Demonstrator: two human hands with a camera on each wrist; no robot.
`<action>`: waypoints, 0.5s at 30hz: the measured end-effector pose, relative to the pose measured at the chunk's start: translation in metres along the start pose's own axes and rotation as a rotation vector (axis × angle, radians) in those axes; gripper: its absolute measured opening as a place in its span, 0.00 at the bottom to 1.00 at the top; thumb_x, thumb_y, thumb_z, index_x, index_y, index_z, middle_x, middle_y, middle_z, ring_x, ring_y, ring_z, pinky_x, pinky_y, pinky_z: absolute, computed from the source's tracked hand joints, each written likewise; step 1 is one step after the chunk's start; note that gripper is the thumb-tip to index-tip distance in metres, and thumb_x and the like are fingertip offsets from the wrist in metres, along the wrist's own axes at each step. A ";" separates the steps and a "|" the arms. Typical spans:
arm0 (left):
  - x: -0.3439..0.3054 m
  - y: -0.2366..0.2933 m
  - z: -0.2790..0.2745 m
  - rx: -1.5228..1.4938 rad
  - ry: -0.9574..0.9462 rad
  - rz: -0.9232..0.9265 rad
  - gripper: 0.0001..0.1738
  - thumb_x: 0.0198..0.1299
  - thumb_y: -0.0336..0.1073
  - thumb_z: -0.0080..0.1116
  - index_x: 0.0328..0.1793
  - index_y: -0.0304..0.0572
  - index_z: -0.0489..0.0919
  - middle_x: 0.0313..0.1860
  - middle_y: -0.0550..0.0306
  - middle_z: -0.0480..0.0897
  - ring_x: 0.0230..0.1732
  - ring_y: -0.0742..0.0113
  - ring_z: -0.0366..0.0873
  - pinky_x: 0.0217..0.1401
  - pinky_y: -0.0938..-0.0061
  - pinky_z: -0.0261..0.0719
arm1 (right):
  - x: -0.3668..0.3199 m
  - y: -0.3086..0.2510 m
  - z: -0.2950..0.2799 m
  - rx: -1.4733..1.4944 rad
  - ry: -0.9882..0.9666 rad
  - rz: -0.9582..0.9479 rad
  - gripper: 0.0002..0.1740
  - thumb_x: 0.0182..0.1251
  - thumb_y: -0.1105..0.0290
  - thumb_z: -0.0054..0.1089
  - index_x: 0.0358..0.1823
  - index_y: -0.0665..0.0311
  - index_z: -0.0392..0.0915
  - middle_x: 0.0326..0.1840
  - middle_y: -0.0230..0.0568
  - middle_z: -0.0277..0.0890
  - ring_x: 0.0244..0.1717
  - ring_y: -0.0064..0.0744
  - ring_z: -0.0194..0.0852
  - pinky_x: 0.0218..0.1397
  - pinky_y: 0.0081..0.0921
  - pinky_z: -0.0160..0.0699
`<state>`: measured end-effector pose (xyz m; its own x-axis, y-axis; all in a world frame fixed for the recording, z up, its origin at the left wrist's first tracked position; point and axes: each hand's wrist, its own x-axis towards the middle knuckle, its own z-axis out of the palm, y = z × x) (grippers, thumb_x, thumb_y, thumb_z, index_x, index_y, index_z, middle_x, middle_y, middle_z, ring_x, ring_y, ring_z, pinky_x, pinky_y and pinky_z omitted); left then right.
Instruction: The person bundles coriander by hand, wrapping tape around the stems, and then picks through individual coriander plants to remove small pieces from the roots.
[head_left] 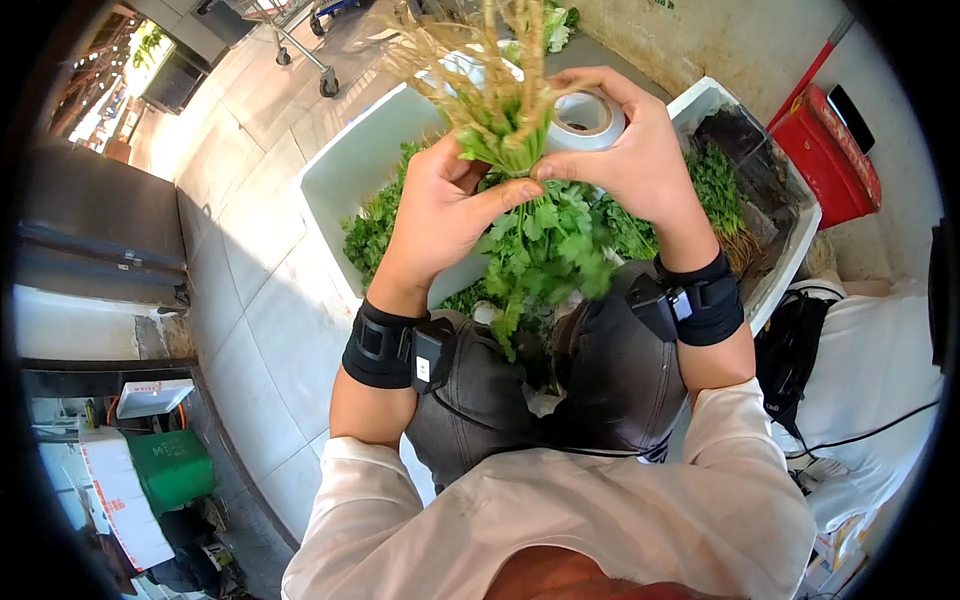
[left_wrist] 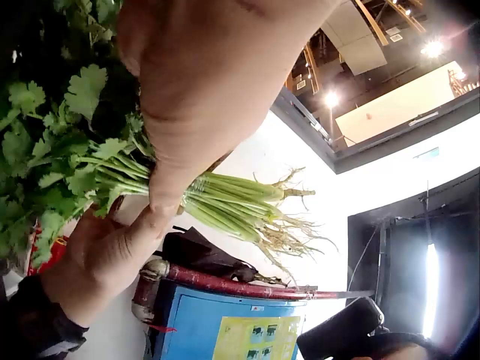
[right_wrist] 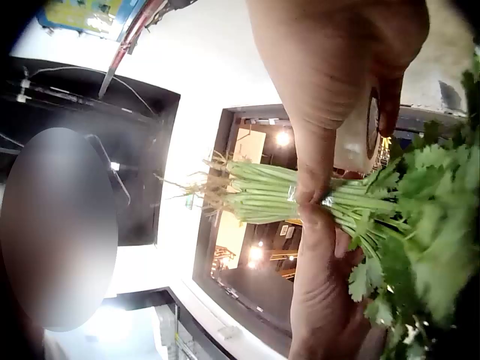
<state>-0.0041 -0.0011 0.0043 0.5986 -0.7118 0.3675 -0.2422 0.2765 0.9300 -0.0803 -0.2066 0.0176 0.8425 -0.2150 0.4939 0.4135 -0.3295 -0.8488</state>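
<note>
A bunch of cilantro (head_left: 545, 240) is held with its pale roots up and its leaves hanging down. My left hand (head_left: 440, 205) grips the stems from the left, thumb across them. On the other side, my right hand (head_left: 650, 155) holds a roll of clear tape (head_left: 610, 125) in its curled fingers, while its thumb presses on the stems. Both thumbs meet at a shiny clear band (right_wrist: 292, 193) around the stems. In the left wrist view, the trimmed stem ends and roots (left_wrist: 247, 206) stick out past the thumbs.
A white tub (head_left: 350, 150) with more cilantro (head_left: 375, 225) stands before my knees. At right is another white tub (head_left: 800, 215) holding greens, with a red dustpan (head_left: 825, 155) beyond it. A wheeled cart (head_left: 325, 75) stands on the tiled floor.
</note>
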 end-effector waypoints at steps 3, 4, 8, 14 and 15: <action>0.002 0.001 0.001 0.027 0.038 0.002 0.31 0.61 0.24 0.73 0.69 0.32 0.73 0.57 0.53 0.86 0.58 0.66 0.83 0.66 0.67 0.80 | 0.003 0.000 0.001 -0.040 0.028 -0.038 0.41 0.40 0.64 0.91 0.57 0.69 0.81 0.55 0.39 0.84 0.54 0.26 0.83 0.60 0.27 0.81; 0.002 0.002 0.002 -0.038 0.041 0.002 0.32 0.62 0.24 0.72 0.71 0.33 0.71 0.58 0.52 0.85 0.59 0.65 0.83 0.66 0.67 0.80 | 0.004 0.002 -0.001 -0.052 0.034 -0.081 0.41 0.39 0.64 0.92 0.57 0.69 0.82 0.54 0.40 0.85 0.53 0.26 0.83 0.60 0.28 0.82; -0.002 0.000 -0.003 -0.056 0.007 -0.030 0.33 0.65 0.26 0.70 0.74 0.34 0.67 0.60 0.49 0.84 0.61 0.64 0.82 0.67 0.66 0.78 | 0.005 -0.003 -0.011 0.039 -0.027 0.114 0.38 0.41 0.67 0.90 0.56 0.69 0.83 0.50 0.38 0.86 0.49 0.24 0.83 0.56 0.27 0.83; -0.003 -0.004 -0.005 -0.039 -0.033 -0.034 0.22 0.71 0.30 0.64 0.68 0.31 0.74 0.58 0.54 0.83 0.62 0.66 0.79 0.68 0.69 0.75 | 0.003 -0.002 -0.010 0.016 -0.068 0.018 0.36 0.43 0.69 0.89 0.56 0.69 0.82 0.50 0.36 0.85 0.49 0.23 0.82 0.55 0.25 0.82; -0.003 -0.003 -0.007 -0.039 -0.031 -0.029 0.22 0.71 0.30 0.64 0.68 0.31 0.74 0.58 0.54 0.83 0.62 0.66 0.79 0.68 0.69 0.75 | 0.003 -0.003 -0.008 0.014 -0.070 0.014 0.36 0.43 0.69 0.89 0.56 0.69 0.82 0.50 0.36 0.85 0.49 0.23 0.82 0.55 0.25 0.82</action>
<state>-0.0004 0.0046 0.0006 0.5806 -0.7396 0.3405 -0.1949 0.2798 0.9401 -0.0821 -0.2140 0.0231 0.8702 -0.1543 0.4679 0.4058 -0.3142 -0.8583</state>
